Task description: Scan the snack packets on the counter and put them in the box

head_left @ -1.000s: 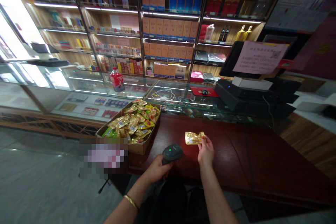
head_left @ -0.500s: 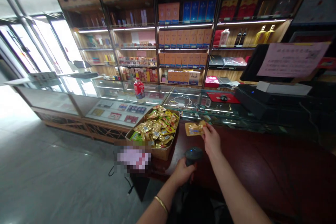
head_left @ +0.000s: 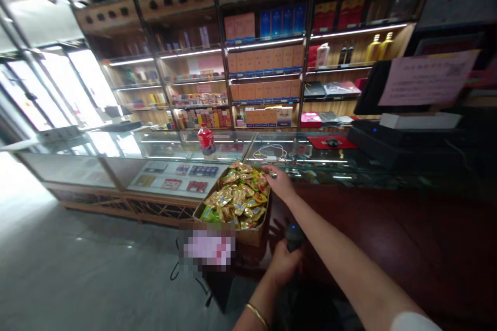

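Note:
My left hand [head_left: 285,264] is wrapped round the handle of a dark barcode scanner [head_left: 294,237], whose top shows a small blue light. Over the far right edge of a cardboard box [head_left: 248,236] reaches my right hand [head_left: 279,182], its fingers apart and no packet visible in them. Gold, yellow and green foil snack packets [head_left: 235,199] fill that box in a heap. The fingertips are right beside the packets; whether they touch one I cannot make out. Spread fingers show in the dark tabletop's reflection.
The box stands on the corner of a dark red glossy table [head_left: 373,238]. Beyond lies a glass counter [head_left: 174,139] with a red-labelled bottle [head_left: 206,139] and a white cable [head_left: 271,154]. A monitor [head_left: 368,88] and a mouse [head_left: 333,142] are at right.
My right hand has moved left to the box, and the gold packet it held no longer shows in it. The scanner in my left hand has shifted slightly right and down in view.

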Demonstrator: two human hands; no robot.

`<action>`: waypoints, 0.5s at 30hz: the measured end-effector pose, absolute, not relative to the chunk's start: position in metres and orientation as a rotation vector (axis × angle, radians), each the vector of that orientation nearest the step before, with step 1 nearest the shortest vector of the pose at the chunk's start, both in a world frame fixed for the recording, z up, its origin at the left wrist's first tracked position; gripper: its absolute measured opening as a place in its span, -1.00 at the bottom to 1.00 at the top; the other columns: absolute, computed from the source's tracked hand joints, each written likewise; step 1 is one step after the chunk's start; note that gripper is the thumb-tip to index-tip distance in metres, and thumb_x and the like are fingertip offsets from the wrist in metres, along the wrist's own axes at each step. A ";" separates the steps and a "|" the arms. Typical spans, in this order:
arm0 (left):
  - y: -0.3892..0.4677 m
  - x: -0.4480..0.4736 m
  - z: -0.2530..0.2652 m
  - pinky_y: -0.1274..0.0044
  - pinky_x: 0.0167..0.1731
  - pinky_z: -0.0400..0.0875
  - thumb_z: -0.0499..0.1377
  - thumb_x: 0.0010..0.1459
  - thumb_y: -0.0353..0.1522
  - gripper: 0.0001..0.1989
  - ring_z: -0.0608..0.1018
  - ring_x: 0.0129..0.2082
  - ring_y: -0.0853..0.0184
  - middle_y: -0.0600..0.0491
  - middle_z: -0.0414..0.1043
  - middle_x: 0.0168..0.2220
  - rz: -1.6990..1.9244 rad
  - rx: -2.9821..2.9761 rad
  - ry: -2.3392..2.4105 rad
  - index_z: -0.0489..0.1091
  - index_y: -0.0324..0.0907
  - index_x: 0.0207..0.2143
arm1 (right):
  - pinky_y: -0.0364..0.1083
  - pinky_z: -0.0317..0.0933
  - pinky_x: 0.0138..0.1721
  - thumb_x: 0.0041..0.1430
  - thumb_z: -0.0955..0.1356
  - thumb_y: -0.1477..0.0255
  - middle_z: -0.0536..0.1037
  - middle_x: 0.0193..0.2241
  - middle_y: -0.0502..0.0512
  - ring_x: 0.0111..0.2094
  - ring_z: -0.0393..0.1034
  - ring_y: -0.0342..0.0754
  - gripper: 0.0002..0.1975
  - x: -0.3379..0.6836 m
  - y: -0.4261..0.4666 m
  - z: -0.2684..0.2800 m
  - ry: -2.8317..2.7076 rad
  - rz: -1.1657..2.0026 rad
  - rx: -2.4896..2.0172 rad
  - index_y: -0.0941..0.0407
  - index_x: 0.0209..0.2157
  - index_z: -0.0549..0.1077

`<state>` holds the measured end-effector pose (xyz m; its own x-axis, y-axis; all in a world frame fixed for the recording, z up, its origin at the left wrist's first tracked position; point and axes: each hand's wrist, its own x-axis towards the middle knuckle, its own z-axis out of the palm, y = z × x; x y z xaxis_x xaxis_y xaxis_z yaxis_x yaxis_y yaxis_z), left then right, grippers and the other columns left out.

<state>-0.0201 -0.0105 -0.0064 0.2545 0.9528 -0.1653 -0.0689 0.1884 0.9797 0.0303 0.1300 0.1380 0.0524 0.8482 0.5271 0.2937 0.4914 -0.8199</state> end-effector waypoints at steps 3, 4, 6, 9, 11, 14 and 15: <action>-0.018 -0.024 0.013 0.56 -0.69 0.24 0.29 -0.10 -0.14 -0.71 0.31 -0.75 0.40 0.19 0.28 -0.74 0.883 1.175 1.069 0.38 -0.15 -0.44 | 0.07 0.35 0.17 0.21 0.39 0.41 0.72 -0.09 0.03 0.00 0.57 0.03 -0.76 0.126 0.046 0.107 -1.471 0.521 -0.976 -0.01 -0.14 0.69; -0.020 -0.025 0.018 0.56 -0.69 0.23 0.29 -0.10 -0.11 -0.68 0.30 -0.75 0.40 0.18 0.28 -0.74 0.868 1.206 1.084 0.37 -0.15 -0.46 | 0.08 0.35 0.17 0.22 0.40 0.38 0.72 -0.10 0.04 0.00 0.56 0.04 -0.78 0.165 0.009 0.094 -1.417 0.510 -1.017 -0.01 -0.15 0.70; -0.018 -0.025 0.026 0.57 -0.67 0.22 0.30 -0.08 -0.07 -0.66 0.32 -0.74 0.40 0.17 0.29 -0.74 0.873 1.292 1.104 0.39 -0.16 -0.48 | 0.14 0.33 0.19 0.16 0.45 0.32 0.72 -0.17 0.06 -0.05 0.57 0.08 -0.83 0.247 -0.077 0.065 -1.156 0.475 -1.225 0.00 -0.23 0.71; -0.008 -0.022 0.027 0.56 -0.63 0.27 0.32 -0.08 -0.09 -0.66 0.39 -0.70 0.38 0.14 0.39 -0.68 0.832 1.375 1.140 0.43 -0.19 -0.46 | 0.30 0.25 0.24 -0.06 0.52 0.33 0.72 -0.30 0.09 -0.17 0.56 0.12 -0.84 0.346 -0.235 0.008 -0.525 0.303 -1.601 0.02 -0.35 0.70; -0.003 -0.019 0.027 0.56 -0.64 0.28 0.35 -0.09 -0.10 -0.64 0.41 -0.69 0.37 0.15 0.42 -0.66 0.814 1.360 1.141 0.45 -0.20 -0.41 | 0.37 0.21 0.25 -0.21 0.51 0.40 0.70 -0.38 0.09 -0.22 0.57 0.18 -0.87 0.377 -0.346 -0.037 -0.199 0.192 -1.832 -0.03 -0.48 0.67; -0.003 -0.013 0.033 0.59 -0.60 0.30 0.39 -0.14 -0.11 -0.60 0.42 -0.67 0.40 0.20 0.44 -0.65 0.783 1.284 1.191 0.45 -0.21 -0.36 | 0.36 0.36 0.09 -0.33 0.49 0.39 0.68 -0.47 0.10 -0.31 0.60 0.30 -0.89 0.371 -0.478 -0.105 0.083 0.157 -2.097 -0.13 -0.63 0.61; -0.003 -0.010 0.035 0.60 -0.59 0.30 0.40 -0.15 -0.11 -0.59 0.42 -0.66 0.41 0.22 0.45 -0.65 0.777 1.266 1.229 0.45 -0.20 -0.35 | 0.34 0.43 -0.03 -0.36 0.48 0.38 0.65 -0.52 0.09 -0.37 0.60 0.32 -0.91 0.361 -0.506 -0.126 0.149 0.132 -2.154 -0.14 -0.68 0.56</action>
